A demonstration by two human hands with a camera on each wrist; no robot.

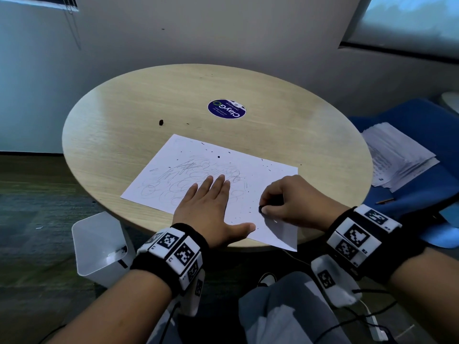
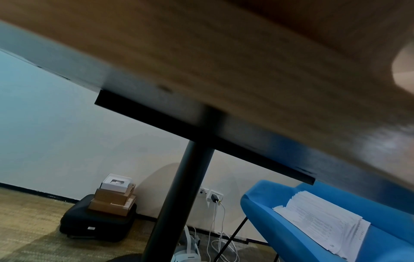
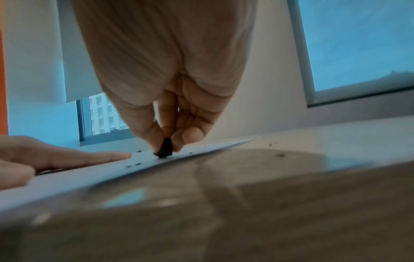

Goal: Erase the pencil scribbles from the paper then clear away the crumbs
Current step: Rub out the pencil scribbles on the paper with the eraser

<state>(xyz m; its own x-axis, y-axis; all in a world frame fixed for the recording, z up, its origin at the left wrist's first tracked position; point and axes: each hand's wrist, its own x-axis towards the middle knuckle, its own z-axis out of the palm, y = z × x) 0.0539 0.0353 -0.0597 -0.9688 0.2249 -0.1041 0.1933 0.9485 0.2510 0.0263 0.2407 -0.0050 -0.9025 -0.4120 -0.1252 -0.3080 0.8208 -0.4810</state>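
Observation:
A white sheet of paper point(image 1: 173, 167) lies on the round wooden table point(image 1: 124, 115), covered with faint pencil scribbles point(image 1: 188, 177) and dark crumbs point(image 1: 218, 156). My left hand point(image 1: 211, 207) lies flat on the paper, fingers straight, pressing it down. My right hand point(image 1: 285, 197) pinches a small black eraser point(image 1: 261, 209) against the sheet near its right end. In the right wrist view the eraser point(image 3: 165, 148) sits between thumb and fingertips, touching the paper point(image 3: 78, 179). The left wrist view looks under the table and shows only a blurred bit of skin.
A round blue sticker point(image 1: 226, 108) and a dark blob point(image 1: 161, 122) lie on the table beyond the paper. A white bin point(image 1: 99, 244) stands on the floor at the left. A blue chair point(image 1: 422, 135) at the right holds a stack of papers point(image 1: 397, 157) and a pencil point(image 1: 384, 201).

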